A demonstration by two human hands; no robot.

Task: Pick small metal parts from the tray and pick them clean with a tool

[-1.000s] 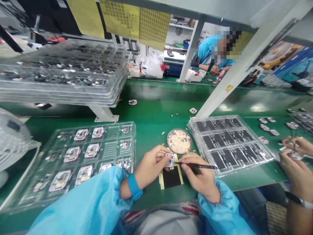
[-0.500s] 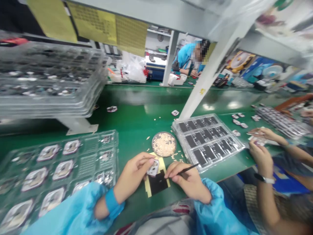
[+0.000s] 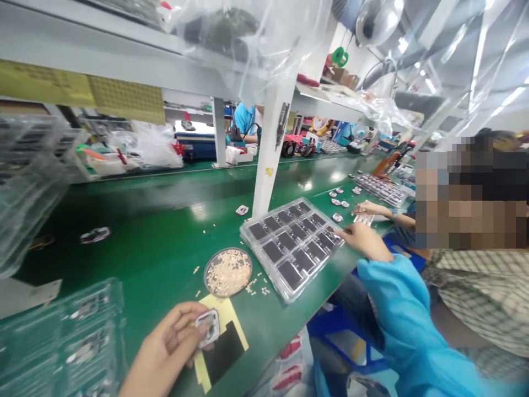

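My left hand [image 3: 176, 339] pinches a small white-framed device part [image 3: 208, 327] with rounded corners, held over a black pad [image 3: 225, 355] on yellow paper [image 3: 242, 331]. My right hand [image 3: 366, 241] is stretched out to the right, its fingertips together at the right corner of a clear tray [image 3: 285, 298] of black rectangular screens [image 3: 289, 274]. Whatever lies between those fingertips is too small to make out. Beyond the yellow paper is a round dish [image 3: 205, 278] full of tiny beige pieces [image 3: 229, 270].
A clear compartment tray [image 3: 118, 314] with device parts lies at left, below stacked trays [image 3: 37, 215]. A white post [image 3: 268, 160] rises behind the screen tray. Loose parts [image 3: 242, 210] dot the green bench. A co-worker's hand [image 3: 372, 208] works at right.
My right hand has moved from beside the black pad to the screen tray's right corner; the dark stick-like tool it held no longer shows. The view has turned right. My left hand keeps the part.
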